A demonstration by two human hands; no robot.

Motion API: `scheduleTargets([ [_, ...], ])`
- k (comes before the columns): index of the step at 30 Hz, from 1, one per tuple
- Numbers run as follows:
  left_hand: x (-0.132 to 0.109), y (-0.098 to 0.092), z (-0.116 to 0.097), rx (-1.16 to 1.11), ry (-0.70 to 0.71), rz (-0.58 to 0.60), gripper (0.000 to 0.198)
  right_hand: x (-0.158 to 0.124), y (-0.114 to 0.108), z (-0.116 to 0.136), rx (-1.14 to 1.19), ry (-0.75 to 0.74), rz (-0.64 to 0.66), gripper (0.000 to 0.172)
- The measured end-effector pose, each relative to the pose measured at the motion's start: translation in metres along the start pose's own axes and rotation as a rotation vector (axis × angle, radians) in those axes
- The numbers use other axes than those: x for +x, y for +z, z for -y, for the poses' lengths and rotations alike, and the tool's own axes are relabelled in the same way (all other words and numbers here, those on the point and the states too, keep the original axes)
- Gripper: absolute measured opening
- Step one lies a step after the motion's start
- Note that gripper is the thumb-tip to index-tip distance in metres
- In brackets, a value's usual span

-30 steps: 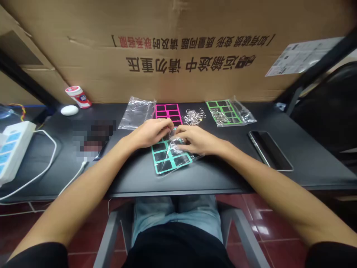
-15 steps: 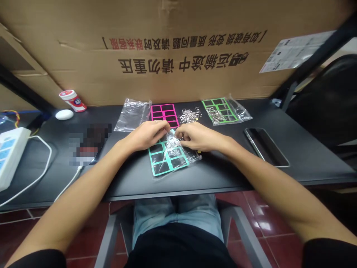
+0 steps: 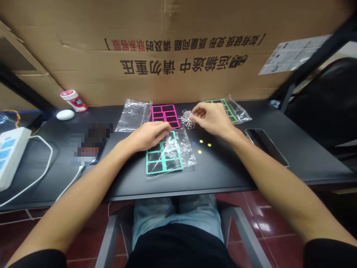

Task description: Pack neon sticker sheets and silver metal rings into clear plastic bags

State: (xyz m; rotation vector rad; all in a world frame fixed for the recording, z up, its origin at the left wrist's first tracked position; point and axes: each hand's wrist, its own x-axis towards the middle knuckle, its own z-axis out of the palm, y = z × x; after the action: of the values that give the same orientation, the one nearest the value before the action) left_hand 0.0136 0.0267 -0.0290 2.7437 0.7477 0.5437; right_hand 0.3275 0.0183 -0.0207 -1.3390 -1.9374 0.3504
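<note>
My left hand (image 3: 150,134) rests with curled fingers on the top edge of a clear plastic bag (image 3: 185,150) that lies over a teal grid frame (image 3: 163,158). My right hand (image 3: 209,117) has reached back to a pile of small metal rings (image 3: 186,118), its fingertips pinched at the pile's right side. A pink grid frame (image 3: 165,114) lies just behind my left hand. Three small yellow dots (image 3: 201,142) sit on the black desk (image 3: 223,167) beside the bag.
An empty clear bag (image 3: 133,114) lies left of the pink frame. A green grid frame in a bag (image 3: 235,111) sits behind my right hand. A phone (image 3: 267,147) lies at the right. A white mouse (image 3: 65,114), a red-capped bottle (image 3: 73,100) and a power strip (image 3: 9,152) are at the left. A cardboard wall (image 3: 178,48) backs the desk.
My right hand has left the bag on the teal frame and moved back to the ring pile. The yellow dots it covered now show. My left hand stays at the bag's top edge.
</note>
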Motion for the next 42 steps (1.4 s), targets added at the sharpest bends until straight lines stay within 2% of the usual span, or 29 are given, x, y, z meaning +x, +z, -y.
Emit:
scheduleTargets([
  [3,-0.001,-0.001,-0.002,0.019,-0.011,0.0,0.019,0.002,0.002,-0.011,-0.115,-0.034,-0.035,0.013],
  [5,-0.001,-0.002,-0.003,0.036,-0.02,-0.007,0.019,0.001,0.001,-0.009,-0.116,-0.053,-0.052,0.012],
  [7,-0.001,-0.002,-0.004,0.048,-0.023,-0.023,0.018,-0.002,0.0,0.002,-0.01,-0.057,-0.026,0.012],
  [9,-0.001,-0.003,-0.005,0.053,-0.019,-0.059,0.019,-0.007,-0.001,0.018,0.14,-0.059,0.059,0.018],
  [11,0.0,-0.004,-0.007,0.06,0.004,-0.132,0.019,-0.012,-0.001,0.033,0.193,-0.097,0.11,0.021],
  [13,0.002,-0.006,-0.01,0.082,0.035,-0.238,0.016,-0.016,0.0,0.044,0.175,-0.144,0.109,0.023],
  [16,0.004,-0.009,-0.016,0.12,0.01,-0.364,0.014,-0.018,0.003,0.046,0.234,-0.142,0.213,0.026],
  [18,0.005,-0.011,-0.02,0.117,-0.037,-0.424,0.016,-0.017,0.004,0.043,0.332,-0.102,0.299,0.019],
  [20,0.006,-0.012,-0.021,0.091,-0.099,-0.512,0.025,-0.015,0.005,0.04,0.417,-0.053,0.265,0.013],
  [22,0.007,-0.012,-0.018,0.016,-0.186,-0.623,0.047,-0.012,0.004,0.036,0.482,-0.008,0.128,0.014],
  [24,0.009,-0.012,-0.012,-0.15,-0.278,-0.692,0.067,-0.008,0.002,0.034,0.533,0.016,-0.012,0.017],
  [26,0.011,-0.01,-0.006,-0.413,-0.34,-0.66,0.067,-0.006,0.001,0.032,0.553,0.023,-0.119,0.02],
  [28,0.012,-0.007,-0.002,-0.664,-0.414,-0.566,0.062,-0.005,0.002,0.031,0.555,0.027,-0.163,0.022],
  [30,0.013,-0.006,-0.002,-0.785,-0.449,-0.539,0.05,-0.004,0.005,0.029,0.557,0.03,-0.158,0.024],
  [32,0.014,-0.006,-0.004,-0.84,-0.441,-0.589,0.044,-0.004,0.009,0.027,0.548,0.034,-0.134,0.028],
  [35,0.015,-0.008,-0.004,-0.882,-0.423,-0.691,0.047,-0.005,0.012,0.023,0.474,0.04,-0.053,0.033],
  [39,0.015,-0.008,0.001,-0.851,-0.485,-0.786,0.046,-0.007,0.015,0.023,0.398,-0.026,0.108,0.034],
  [42,0.015,-0.009,0.004,-0.794,-0.503,-0.828,0.044,-0.005,0.016,0.021,0.419,-0.032,0.059,0.038],
])
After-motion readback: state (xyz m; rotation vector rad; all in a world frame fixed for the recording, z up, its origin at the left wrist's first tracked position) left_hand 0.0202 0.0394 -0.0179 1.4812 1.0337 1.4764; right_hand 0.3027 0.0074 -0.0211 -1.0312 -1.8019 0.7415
